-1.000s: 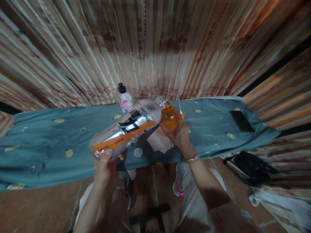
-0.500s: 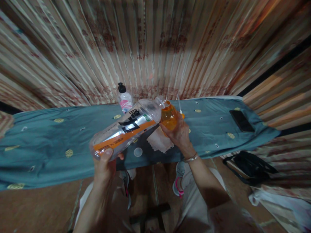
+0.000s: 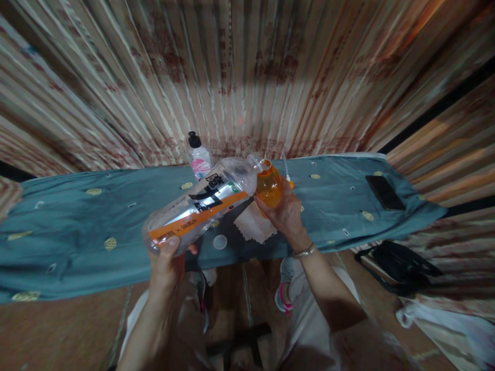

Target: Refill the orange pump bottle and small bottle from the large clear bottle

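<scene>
My left hand is wrapped round the lower end of a large clear plastic bottle with an orange and silver label. The bottle tilts, its neck up to the right, against the mouth of a small orange see-through bottle. Around that orange bottle my right hand is closed, holding it near upright. Whether liquid flows between the two mouths I cannot tell. Below them on the cloth lie a crumpled pale cloth or tissue and a round whitish cap.
A teal tablecloth with pineapple prints covers the narrow table. A pink-labelled bottle with a black top stands at the back. Behind my right hand is a spray or pump top with a thin tube. A phone lies at right; a black bag is beyond the edge.
</scene>
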Available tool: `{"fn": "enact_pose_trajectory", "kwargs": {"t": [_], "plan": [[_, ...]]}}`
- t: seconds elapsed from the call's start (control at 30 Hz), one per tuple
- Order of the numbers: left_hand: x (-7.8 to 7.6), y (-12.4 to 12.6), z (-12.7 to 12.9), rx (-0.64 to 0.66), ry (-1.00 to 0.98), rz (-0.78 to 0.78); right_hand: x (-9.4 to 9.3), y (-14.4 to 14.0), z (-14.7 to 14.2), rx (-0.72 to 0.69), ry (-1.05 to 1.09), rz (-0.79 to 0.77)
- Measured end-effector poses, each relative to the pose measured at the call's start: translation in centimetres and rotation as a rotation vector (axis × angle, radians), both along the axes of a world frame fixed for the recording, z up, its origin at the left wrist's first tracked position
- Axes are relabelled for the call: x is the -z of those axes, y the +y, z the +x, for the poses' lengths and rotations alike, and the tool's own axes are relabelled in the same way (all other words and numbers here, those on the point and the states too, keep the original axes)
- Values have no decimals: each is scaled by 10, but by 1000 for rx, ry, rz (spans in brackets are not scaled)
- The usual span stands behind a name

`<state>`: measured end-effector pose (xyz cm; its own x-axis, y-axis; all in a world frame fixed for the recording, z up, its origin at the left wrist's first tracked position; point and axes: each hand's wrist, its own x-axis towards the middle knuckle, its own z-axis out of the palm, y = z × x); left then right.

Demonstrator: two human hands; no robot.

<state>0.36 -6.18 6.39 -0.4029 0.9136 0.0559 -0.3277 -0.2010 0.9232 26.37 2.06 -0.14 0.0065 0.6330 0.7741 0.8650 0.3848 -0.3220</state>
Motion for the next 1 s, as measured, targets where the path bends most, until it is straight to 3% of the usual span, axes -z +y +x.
{"fn": "enact_pose_trajectory", "kwargs": {"t": [0.33, 1.0], "plan": [[-1, -1, 2, -8, -14, 0, -1, 0, -1, 1, 6, 59], [0, -2, 1, -23, 17, -23, -2, -1, -1, -6, 26, 1]]}}
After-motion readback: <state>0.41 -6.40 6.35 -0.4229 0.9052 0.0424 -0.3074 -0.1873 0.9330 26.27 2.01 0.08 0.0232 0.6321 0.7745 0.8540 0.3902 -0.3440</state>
